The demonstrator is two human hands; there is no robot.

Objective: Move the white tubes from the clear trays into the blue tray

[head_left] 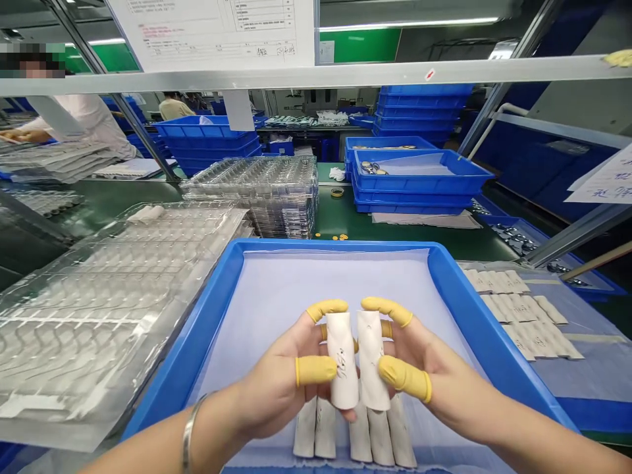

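Note:
My left hand (pixel 291 375) grips a white paper-wrapped roll (pixel 342 362) with marks on it, between fingers in yellow finger cots. My right hand (pixel 415 362) holds a matching white roll (pixel 372 362) the same way. The two rolls stand nearly upright, side by side and almost touching. Both hands are above a blue tray (pixel 336 245) lined with a pale sheet. Several grey-white wrapped rolls (pixel 368 434) lie in the tray beneath my hands, partly hidden by them. A metal bangle (pixel 190 431) circles my left wrist.
Stacked transparent plastic blister trays (pixel 249 197) lie to the left, with a large one (pixel 108 309) beside my tray. Several wrapped rolls (pixel 518 316) lie on a sheet to the right. Stacked blue bins (pixel 419 178) stand ahead, under a metal shelf rail (pixel 316 78). A co-worker's arm (pixel 29 135) is at far left.

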